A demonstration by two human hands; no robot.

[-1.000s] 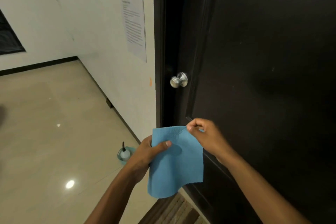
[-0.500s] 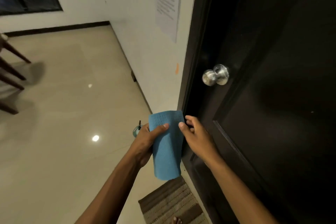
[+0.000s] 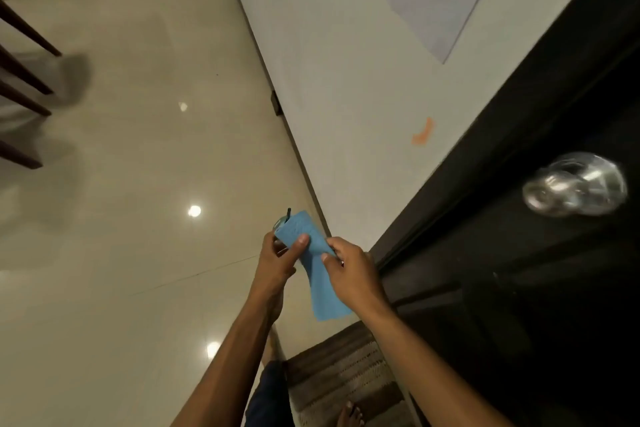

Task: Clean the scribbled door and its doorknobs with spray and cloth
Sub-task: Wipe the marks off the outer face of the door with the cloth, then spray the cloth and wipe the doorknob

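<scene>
You grip the blue cloth [image 3: 320, 274] with both hands: your left hand [image 3: 277, 262] pinches its upper edge by thumb and fingers, your right hand [image 3: 349, 276] closes on the opposite edge. The dark door [image 3: 519, 288] stands just right of your right hand, its blurred doorknob [image 3: 576, 189] above and farther right. The spray bottle [image 3: 281, 220] peeks out just beyond your left hand, mostly hidden behind the cloth. Reach down blindly and you may tip it over onto the floor [image 3: 138, 218].

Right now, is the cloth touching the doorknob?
No, both hands hold the blue cloth low near the floor, well apart from the doorknob.
</scene>
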